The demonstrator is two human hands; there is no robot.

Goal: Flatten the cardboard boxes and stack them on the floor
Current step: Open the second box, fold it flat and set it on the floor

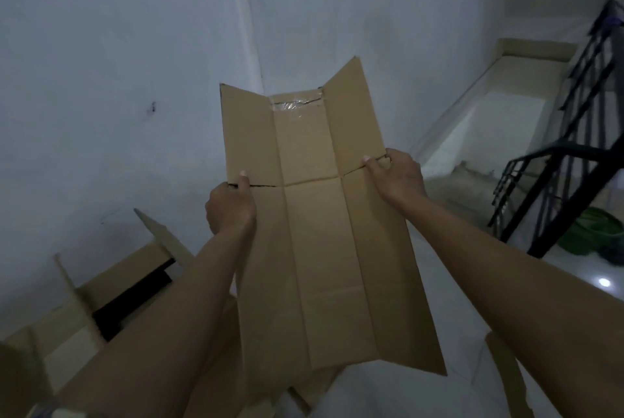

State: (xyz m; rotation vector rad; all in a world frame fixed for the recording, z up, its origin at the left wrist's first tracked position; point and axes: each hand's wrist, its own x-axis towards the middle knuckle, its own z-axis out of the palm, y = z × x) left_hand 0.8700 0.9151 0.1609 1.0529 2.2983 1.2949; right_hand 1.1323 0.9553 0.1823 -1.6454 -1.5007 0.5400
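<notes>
- The flattened cardboard box (324,228) fills the centre of the frame, held up in the air in front of the grey wall (118,63), with its top flaps splayed and a patch of clear tape (293,104) on the middle flap at the upper centre.
- Risk, as I judge it: the grip sits right at the flap slits, so the side flaps could fold or tear along the crease and the sheet could sag or twist out of hand.
- Another risk: the long lower half hangs free toward the bottom of the frame; lowered carelessly, it could catch on the open cardboard box (111,286) at lower left or on the cardboard beneath it, and land askew instead of flat on the pile.
- The staircase railing (570,134) at right stands well apart, so it looks like no hazard.
- Left hand (230,206): it grips the left edge, thumb on the front face at the slit, fingers hidden behind.
- Right hand (397,177): it holds the right edge at the matching slit, thumb on the front, fingers wrapped round the edge.
- Both forearms reach up and forward from the lower corners.
</notes>
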